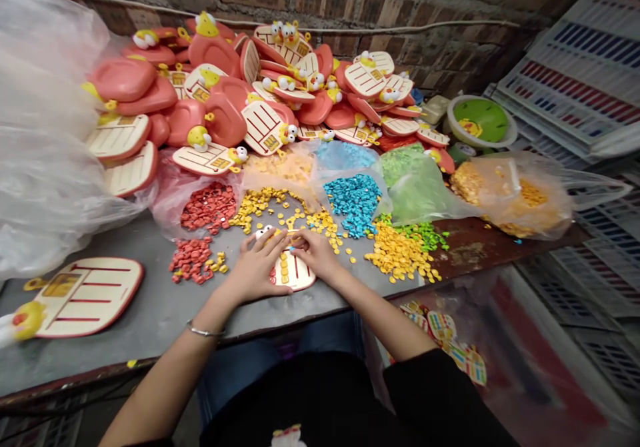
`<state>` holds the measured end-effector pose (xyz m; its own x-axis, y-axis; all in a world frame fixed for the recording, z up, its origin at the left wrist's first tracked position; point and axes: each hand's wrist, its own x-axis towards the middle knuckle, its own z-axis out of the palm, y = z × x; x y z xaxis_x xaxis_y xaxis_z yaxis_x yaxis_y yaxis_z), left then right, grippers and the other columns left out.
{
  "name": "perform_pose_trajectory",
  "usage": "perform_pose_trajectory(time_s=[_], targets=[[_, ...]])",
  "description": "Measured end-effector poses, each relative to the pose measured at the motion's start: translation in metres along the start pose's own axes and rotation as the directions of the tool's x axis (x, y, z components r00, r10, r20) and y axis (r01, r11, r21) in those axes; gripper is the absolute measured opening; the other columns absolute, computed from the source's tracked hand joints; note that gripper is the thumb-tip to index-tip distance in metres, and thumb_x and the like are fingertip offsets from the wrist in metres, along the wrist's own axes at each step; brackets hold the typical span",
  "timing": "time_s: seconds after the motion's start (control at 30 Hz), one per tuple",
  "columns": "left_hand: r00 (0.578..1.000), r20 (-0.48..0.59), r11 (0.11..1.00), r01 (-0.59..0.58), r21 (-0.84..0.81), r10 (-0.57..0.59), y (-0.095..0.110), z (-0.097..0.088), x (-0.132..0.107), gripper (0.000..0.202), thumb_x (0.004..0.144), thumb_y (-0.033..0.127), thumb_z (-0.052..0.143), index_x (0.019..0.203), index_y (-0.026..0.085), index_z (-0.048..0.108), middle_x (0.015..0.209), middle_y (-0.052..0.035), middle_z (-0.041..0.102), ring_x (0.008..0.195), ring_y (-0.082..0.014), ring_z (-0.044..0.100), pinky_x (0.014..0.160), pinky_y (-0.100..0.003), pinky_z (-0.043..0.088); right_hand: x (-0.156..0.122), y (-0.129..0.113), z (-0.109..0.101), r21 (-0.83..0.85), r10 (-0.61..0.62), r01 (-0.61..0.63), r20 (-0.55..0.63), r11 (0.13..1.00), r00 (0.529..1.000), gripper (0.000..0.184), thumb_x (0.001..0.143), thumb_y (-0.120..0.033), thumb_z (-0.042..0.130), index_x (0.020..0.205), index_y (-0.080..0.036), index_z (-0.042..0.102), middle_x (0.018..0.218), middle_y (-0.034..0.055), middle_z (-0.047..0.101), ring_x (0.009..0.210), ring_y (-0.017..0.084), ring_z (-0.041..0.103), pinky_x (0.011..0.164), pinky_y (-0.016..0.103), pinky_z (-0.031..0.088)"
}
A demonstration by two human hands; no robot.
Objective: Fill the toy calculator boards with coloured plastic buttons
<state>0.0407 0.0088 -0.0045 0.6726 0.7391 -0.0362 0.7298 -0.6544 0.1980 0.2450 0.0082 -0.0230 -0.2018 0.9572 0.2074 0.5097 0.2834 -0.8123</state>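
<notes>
A cream plastic toy board (301,278) with dark red slots lies in front of me at the table's edge. Red and yellow beads fill part of its slots. My left hand (253,265) spans its left side, fingers over the top and thumb along the lower edge, gripping it. Above the slots, my right hand (320,255) pinches a small blue bead (292,249) between thumb and fingertips. The board's duck head is mostly hidden behind my left fingers. Loose yellow beads (325,224) lie just beyond my hands.
Red beads (207,207), blue beads (354,200), yellow beads (400,252) and green beads (427,235) lie in heaps around. A pile of duck boards (225,110) backs onto the brick wall. Another board (97,295) rests at left. A plastic bag of orange pieces (510,197) and stacked crates (570,80) stand right.
</notes>
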Motion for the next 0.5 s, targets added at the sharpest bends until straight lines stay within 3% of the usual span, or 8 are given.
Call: perform_pose_trajectory(time_s=[0.13, 0.27, 0.33, 0.43, 0.5], targets=[[1.0, -0.001, 1.0, -0.002, -0.013, 0.002, 0.0, -0.001, 0.0, 0.111, 0.065, 0.08, 0.061, 0.153, 0.023, 0.026, 0.159, -0.0084, 0.027, 0.146, -0.0351, 0.02, 0.114, -0.051, 0.012, 0.009, -0.009, 0.002, -0.047, -0.116, 0.121, 0.094, 0.992, 0.989, 0.014, 0.079, -0.009, 0.065, 0.088, -0.019, 0.063, 0.089, 0.0032, 0.07, 0.086, 0.019, 0.063, 0.081, 0.031, 0.046], [1.0, 0.011, 1.0, -0.006, -0.027, 0.006, 0.0, -0.003, 0.0, 0.107, 0.066, 0.079, 0.06, 0.152, 0.024, 0.028, 0.159, -0.0087, 0.027, 0.146, -0.0345, 0.02, 0.114, -0.052, 0.012, 0.006, -0.007, -0.016, -0.006, -0.197, 0.203, 0.224, 0.979, 0.955, 0.013, 0.08, -0.012, 0.066, 0.09, -0.02, 0.065, 0.088, 0.0016, 0.07, 0.085, 0.019, 0.062, 0.08, 0.03, 0.046], [1.0, 0.014, 0.999, -0.005, -0.035, 0.005, 0.0, -0.005, 0.001, 0.104, 0.066, 0.078, 0.062, 0.15, 0.024, 0.032, 0.159, -0.009, 0.027, 0.145, -0.0353, 0.019, 0.113, -0.053, 0.013, 0.001, 0.0, -0.032, -0.038, -0.188, 0.194, 0.127, 0.98, 0.974, 0.01, 0.086, -0.016, 0.061, 0.094, -0.02, 0.066, 0.093, 0.003, 0.07, 0.088, 0.019, 0.062, 0.081, 0.032, 0.047], [1.0, 0.021, 0.998, -0.015, -0.056, 0.016, 0.001, -0.008, 0.001, 0.098, 0.065, 0.077, 0.064, 0.144, 0.023, 0.042, 0.159, -0.0099, 0.026, 0.145, -0.0372, 0.019, 0.113, -0.054, 0.014, -0.009, 0.019, -0.059, -0.257, -0.092, 0.046, -0.171, 0.965, 0.981, 0.015, 0.09, -0.019, 0.056, 0.1, -0.021, 0.067, 0.099, 0.0073, 0.068, 0.096, 0.023, 0.059, 0.087, 0.038, 0.046], [0.999, 0.028, 0.998, -0.027, -0.063, 0.029, 0.001, -0.009, 0.001, 0.096, 0.064, 0.078, 0.064, 0.14, 0.023, 0.046, 0.16, -0.0105, 0.024, 0.145, -0.0379, 0.019, 0.113, -0.055, 0.014, -0.015, 0.035, -0.072, -0.416, -0.053, -0.042, -0.216, 0.909, 0.975, 0.014, 0.088, -0.019, 0.059, 0.096, -0.021, 0.069, 0.097, 0.0093, 0.067, 0.096, 0.027, 0.056, 0.087, 0.042, 0.045]])
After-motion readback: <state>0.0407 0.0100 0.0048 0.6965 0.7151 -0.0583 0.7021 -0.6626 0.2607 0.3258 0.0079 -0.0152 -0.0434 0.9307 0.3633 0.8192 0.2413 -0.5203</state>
